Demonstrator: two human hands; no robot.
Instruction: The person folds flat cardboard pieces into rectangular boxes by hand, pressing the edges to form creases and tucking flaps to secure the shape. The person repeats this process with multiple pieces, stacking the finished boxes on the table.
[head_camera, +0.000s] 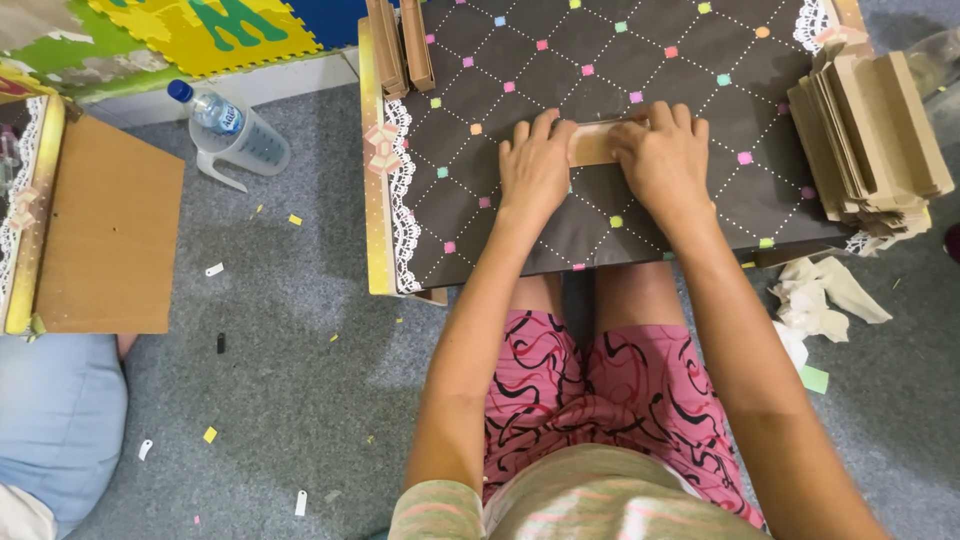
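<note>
A small tan cardboard piece (592, 143) lies flat on a low table covered with a dark cloth (530, 60) that has a dotted diamond pattern and small coloured squares. My left hand (535, 165) presses on the piece's left end, fingers together. On its right end my right hand (662, 155) presses down as well. Most of the piece is hidden under both hands.
A tall stack of folded cardboard pieces (868, 135) leans at the table's right edge; two more stand at the back left (400, 45). A plastic bottle in a jug (235, 135), a wooden board (110, 240), crumpled paper (820, 300) and paper scraps lie on the grey carpet.
</note>
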